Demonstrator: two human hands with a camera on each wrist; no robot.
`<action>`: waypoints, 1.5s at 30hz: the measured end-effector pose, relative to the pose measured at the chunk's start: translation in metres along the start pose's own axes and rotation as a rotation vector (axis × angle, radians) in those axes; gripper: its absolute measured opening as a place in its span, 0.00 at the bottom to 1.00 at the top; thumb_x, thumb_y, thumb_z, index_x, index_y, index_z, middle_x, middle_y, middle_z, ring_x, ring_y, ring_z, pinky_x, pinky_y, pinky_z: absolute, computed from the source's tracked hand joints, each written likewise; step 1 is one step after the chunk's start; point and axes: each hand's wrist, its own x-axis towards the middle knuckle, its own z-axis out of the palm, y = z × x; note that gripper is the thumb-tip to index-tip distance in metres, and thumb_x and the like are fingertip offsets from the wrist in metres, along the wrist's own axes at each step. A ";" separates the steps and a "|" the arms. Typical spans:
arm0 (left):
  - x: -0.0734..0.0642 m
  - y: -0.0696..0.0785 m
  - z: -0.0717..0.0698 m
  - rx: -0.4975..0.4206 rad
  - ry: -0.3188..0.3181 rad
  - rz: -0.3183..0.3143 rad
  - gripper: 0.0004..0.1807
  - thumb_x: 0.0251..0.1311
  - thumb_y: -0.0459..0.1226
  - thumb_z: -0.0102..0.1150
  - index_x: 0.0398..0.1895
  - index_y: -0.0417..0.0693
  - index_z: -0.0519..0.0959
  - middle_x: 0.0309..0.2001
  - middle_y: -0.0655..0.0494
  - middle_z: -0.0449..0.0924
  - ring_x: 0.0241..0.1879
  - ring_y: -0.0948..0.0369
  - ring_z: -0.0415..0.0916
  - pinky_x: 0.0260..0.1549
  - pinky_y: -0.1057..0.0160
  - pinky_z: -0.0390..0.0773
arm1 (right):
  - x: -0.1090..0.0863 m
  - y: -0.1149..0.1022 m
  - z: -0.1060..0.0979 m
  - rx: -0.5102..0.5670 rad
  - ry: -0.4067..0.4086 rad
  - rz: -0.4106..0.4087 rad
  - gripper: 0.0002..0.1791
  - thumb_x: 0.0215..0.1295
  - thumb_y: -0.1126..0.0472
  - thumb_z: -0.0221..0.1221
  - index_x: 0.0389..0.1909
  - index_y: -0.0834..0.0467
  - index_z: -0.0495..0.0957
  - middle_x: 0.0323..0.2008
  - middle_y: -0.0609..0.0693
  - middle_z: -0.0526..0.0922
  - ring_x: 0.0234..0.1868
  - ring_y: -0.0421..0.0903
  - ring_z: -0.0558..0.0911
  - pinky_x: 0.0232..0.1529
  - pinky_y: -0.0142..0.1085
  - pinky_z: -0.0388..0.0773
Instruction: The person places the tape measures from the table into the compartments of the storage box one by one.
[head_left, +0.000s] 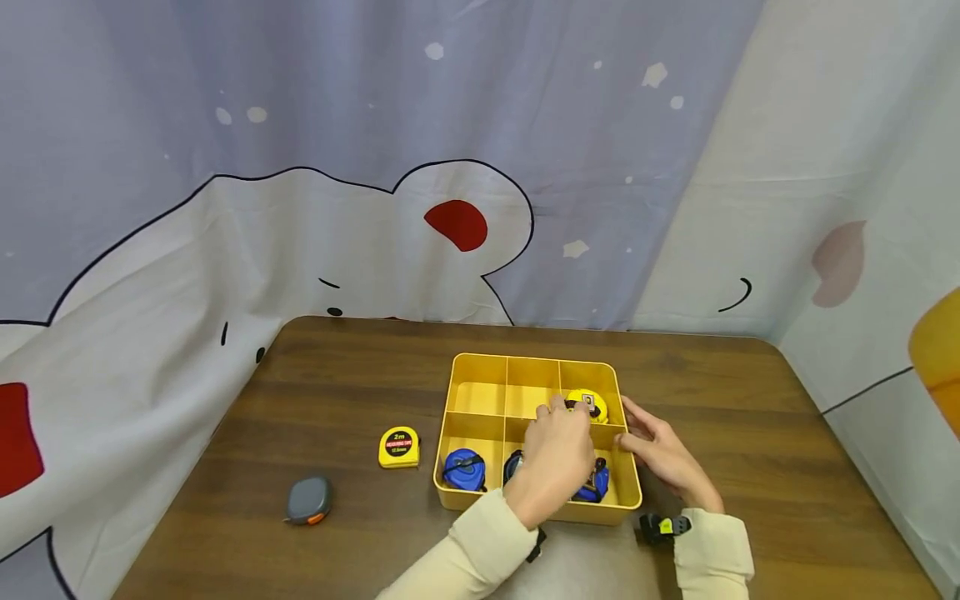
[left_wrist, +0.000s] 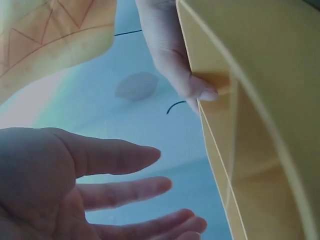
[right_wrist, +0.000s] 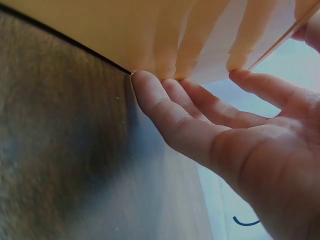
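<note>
My left hand [head_left: 558,450] reaches over a yellow compartment box [head_left: 480,358], its fingertips near a yellow tape measure [head_left: 587,403] in the back right compartment. In the left wrist view the fingers of that hand [left_wrist: 115,155] are spread and hold nothing. My right hand [head_left: 667,457] grips the box's right wall, thumb over the rim and fingertips [right_wrist: 147,82] against the outside. Blue tape measures lie in the front left [head_left: 464,468] and front right [head_left: 596,482] compartments. A dark tape measure [head_left: 513,465] in the front middle one is mostly hidden by my left hand.
On the brown table [head_left: 345,375], left of the box, lie a yellow 2 m tape measure [head_left: 399,447] and a grey one [head_left: 308,500] with an orange button. A printed curtain [head_left: 360,233] hangs behind the table and along its sides.
</note>
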 end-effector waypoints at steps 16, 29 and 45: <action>-0.069 -0.121 -0.018 -0.205 0.257 -0.114 0.10 0.52 0.39 0.61 0.38 0.49 0.80 0.37 0.54 0.78 0.35 0.56 0.77 0.25 0.57 0.74 | 0.002 -0.003 0.001 -0.003 0.019 0.075 0.40 0.61 0.63 0.56 0.71 0.56 0.46 0.62 0.68 0.62 0.55 0.61 0.71 0.45 0.48 0.76; -0.135 -0.232 -0.021 -0.260 0.116 -0.580 0.35 0.52 0.38 0.62 0.63 0.40 0.59 0.58 0.28 0.52 0.55 0.31 0.47 0.46 0.34 0.56 | 0.004 -0.001 0.002 0.001 0.016 0.081 0.40 0.61 0.63 0.56 0.71 0.55 0.47 0.61 0.69 0.62 0.54 0.60 0.73 0.44 0.47 0.76; -0.143 -0.264 -0.009 -0.287 -0.157 -0.768 0.40 0.56 0.40 0.60 0.66 0.38 0.50 0.51 0.20 0.47 0.46 0.29 0.49 0.29 0.40 0.71 | 0.002 0.000 0.003 0.014 0.010 0.051 0.40 0.61 0.64 0.55 0.71 0.56 0.46 0.62 0.70 0.61 0.55 0.61 0.72 0.45 0.48 0.76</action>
